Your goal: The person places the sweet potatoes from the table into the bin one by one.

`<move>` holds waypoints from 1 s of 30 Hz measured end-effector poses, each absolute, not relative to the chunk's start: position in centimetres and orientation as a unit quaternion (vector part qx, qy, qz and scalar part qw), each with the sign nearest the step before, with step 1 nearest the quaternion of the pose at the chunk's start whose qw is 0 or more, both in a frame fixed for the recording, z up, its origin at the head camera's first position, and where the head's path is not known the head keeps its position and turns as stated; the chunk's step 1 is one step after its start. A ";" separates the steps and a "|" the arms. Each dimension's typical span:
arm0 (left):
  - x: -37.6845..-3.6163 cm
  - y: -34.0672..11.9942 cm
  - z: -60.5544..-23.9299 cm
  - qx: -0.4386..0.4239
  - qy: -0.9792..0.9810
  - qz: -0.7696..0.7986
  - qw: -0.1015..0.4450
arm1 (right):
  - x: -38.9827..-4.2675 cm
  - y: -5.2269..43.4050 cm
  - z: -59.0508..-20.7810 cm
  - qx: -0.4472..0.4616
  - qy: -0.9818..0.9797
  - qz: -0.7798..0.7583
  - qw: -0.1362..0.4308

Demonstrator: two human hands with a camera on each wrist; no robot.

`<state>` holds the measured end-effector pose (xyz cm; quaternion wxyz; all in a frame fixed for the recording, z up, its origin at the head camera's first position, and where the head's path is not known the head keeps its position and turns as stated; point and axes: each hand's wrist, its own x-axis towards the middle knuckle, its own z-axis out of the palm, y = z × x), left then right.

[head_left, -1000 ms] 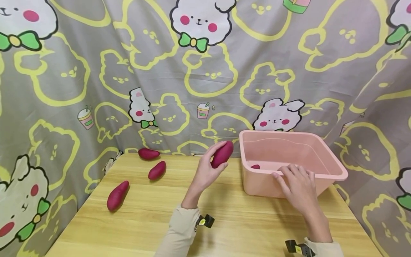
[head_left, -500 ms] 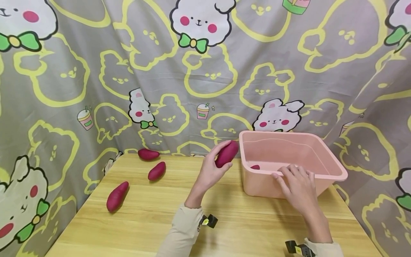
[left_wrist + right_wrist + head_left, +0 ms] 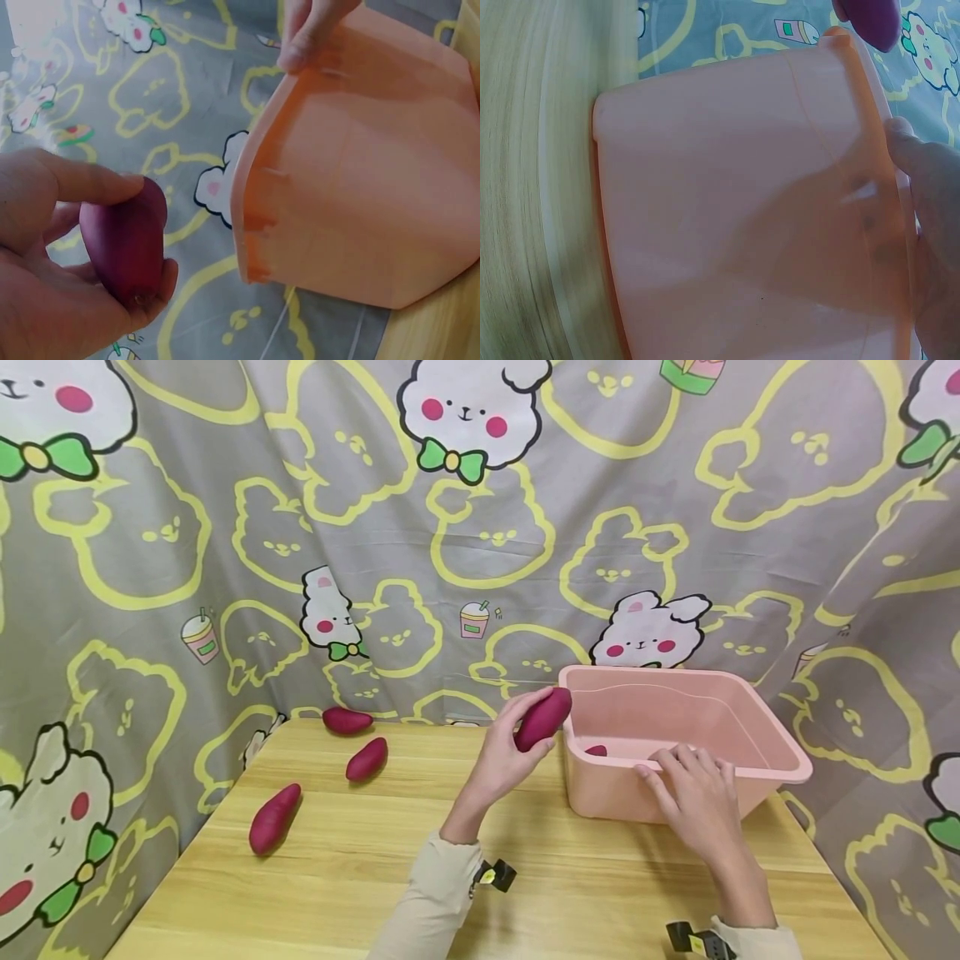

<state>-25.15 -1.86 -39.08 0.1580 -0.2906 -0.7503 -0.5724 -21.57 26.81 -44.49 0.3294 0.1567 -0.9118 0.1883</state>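
Backdrop: grey cloth point(image 3: 225, 485) printed with yellow bear outlines and white bunnies hangs behind and around a pale wooden table point(image 3: 337, 877).
Container: pink plastic bin point(image 3: 780, 752) stands on the right part of the table, open side up.
Bin contents: one purple piece point(image 3: 596, 750) shows low inside near the front-left corner; the rest of the floor is hidden by the front wall.
Held sweet potato: purple sweet potato point(image 3: 543, 718) is lifted off the table, tilted, its upper end just at the bin's left rim.
Left hand: left hand point(image 3: 510, 752) is raised from a beige sleeve, fingers and thumb curled round the sweet potato's lower half.
Right hand: right hand point(image 3: 693, 797) lies over the bin's front rim, fingers hooked onto the edge, gripping it.
Loose on table: three more sweet potatoes point(image 3: 274, 817) lie well apart on the left side.
Left wrist view: shows the thumb point(image 3: 82, 180) laid along the sweet potato point(image 3: 127, 240), and the bin's outer corner point(image 3: 360, 195) beside it.
Right wrist view: shows the bin's outer wall point(image 3: 735, 225) close up, with the sweet potato's tip point(image 3: 870, 19) above the rim.
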 end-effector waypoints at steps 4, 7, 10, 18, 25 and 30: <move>-25.1 -1.5 -39.0 -0.307 -0.752 -0.565 0.147 | -21.5 26.8 -44.4 0.158 -0.912 0.187 0.330; -25.2 -1.3 -39.1 -0.316 -0.755 -0.557 0.143 | -21.5 26.7 -44.4 0.160 -0.911 0.186 0.332; -25.2 -1.2 -39.2 -0.321 -0.757 -0.551 0.143 | -21.4 26.7 -44.4 0.161 -0.910 0.186 0.333; -25.2 -0.9 -39.1 -0.315 -0.755 -0.555 0.148 | -21.3 26.7 -44.3 0.158 -0.911 0.186 0.332; -25.3 -0.3 -38.8 -0.319 -0.754 -0.551 0.160 | -21.3 26.7 -44.3 0.158 -0.912 0.184 0.330; -25.2 0.2 -38.7 -0.322 -0.747 -0.561 0.156 | -21.4 26.7 -44.3 0.160 -0.911 0.182 0.333</move>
